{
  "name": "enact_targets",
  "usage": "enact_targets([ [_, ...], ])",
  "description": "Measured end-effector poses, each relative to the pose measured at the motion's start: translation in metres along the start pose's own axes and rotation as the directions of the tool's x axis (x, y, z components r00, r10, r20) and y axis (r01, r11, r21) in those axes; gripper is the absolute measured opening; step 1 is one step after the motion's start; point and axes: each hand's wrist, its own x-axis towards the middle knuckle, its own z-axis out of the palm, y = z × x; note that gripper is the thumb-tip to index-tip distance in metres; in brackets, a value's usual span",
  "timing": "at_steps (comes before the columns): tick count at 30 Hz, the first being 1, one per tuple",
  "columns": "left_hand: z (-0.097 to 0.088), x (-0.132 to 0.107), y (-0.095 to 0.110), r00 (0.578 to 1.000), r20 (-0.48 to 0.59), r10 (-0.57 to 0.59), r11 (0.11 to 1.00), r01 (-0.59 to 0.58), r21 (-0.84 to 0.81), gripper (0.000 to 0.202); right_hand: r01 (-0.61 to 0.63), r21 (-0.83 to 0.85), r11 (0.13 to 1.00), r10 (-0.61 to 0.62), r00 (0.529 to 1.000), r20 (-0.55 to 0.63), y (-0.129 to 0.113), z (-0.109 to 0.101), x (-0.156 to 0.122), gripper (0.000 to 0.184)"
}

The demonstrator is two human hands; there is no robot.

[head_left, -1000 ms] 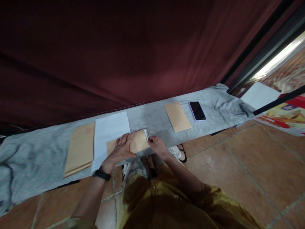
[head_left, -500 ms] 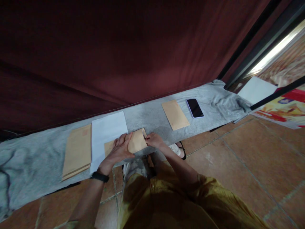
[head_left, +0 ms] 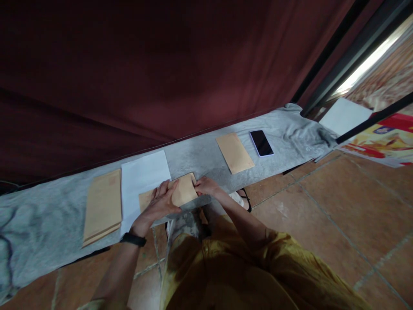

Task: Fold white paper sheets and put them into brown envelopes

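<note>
A brown envelope point(head_left: 182, 190) lies on the grey cloth point(head_left: 200, 157) in front of me. My left hand point(head_left: 159, 202), with a black watch on the wrist, rests flat on the envelope's left part, fingers spread. My right hand point(head_left: 205, 186) touches the envelope's right end, fingers bent and pressed against its edge. No white sheet shows at that end now. A stack of white paper point(head_left: 142, 176) lies just behind and left of the envelope.
A pile of brown envelopes point(head_left: 102, 206) lies at the left. One more brown envelope point(head_left: 234, 152) and a black phone point(head_left: 261, 143) lie at the right. A dark red curtain hangs behind. White paper point(head_left: 344, 116) and a printed poster point(head_left: 380, 144) are at far right.
The white strip seen at the envelope's right end a second ago is gone from sight. My right hand has moved left onto that end. The left hand stays flat.
</note>
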Motion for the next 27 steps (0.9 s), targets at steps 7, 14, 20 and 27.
enact_targets([
  [7,0.002,0.000,-0.002,1.000,0.002,0.000,1.000,0.000,-0.004,0.115,-0.020,0.024,1.000,0.020,1.000,0.011,-0.001,-0.001,0.004,0.012],
  [14,0.003,0.002,-0.002,1.000,-0.001,0.006,1.000,-0.006,0.009,0.114,-0.002,0.055,0.999,-0.002,0.997,0.081,0.001,-0.006,0.008,0.021],
  [20,0.005,0.001,-0.006,1.000,0.013,0.009,1.000,-0.009,0.000,0.111,-0.011,0.079,0.997,0.001,0.991,0.134,0.000,-0.010,0.011,0.024],
  [27,0.012,-0.014,0.006,0.987,-0.077,0.139,0.990,-0.139,0.005,0.095,-0.013,0.140,0.990,-0.006,0.991,0.135,0.004,-0.005,0.012,0.023],
])
